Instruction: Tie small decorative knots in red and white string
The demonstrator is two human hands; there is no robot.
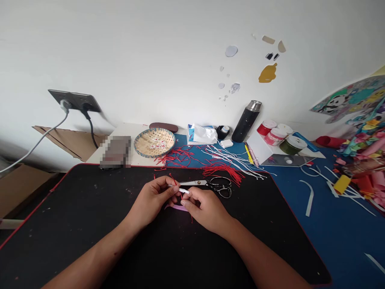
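Note:
Over the black mat (90, 224) my two hands meet, fingers pinched close together. My left hand (158, 196) grips one end of a short white cord (184, 191), with a red cord (181, 196) crossing it. My right hand (203, 206) pinches near the cords' other side; exactly which strand its fingertips hold is partly hidden. Just behind the hands lie scissors (221, 184) with black handles, blades pointing left. A pinkish-purple strip (179, 207) shows beneath the fingers on the mat.
Behind the mat are a woven basket (141, 149) holding small pieces, red cords (224, 170), white cords (237, 160), a tissue box (201, 134), a black thermos (245, 122) and spools (275, 138). Paper strips (309, 198) and colourful paper pieces (373, 176) lie at the right.

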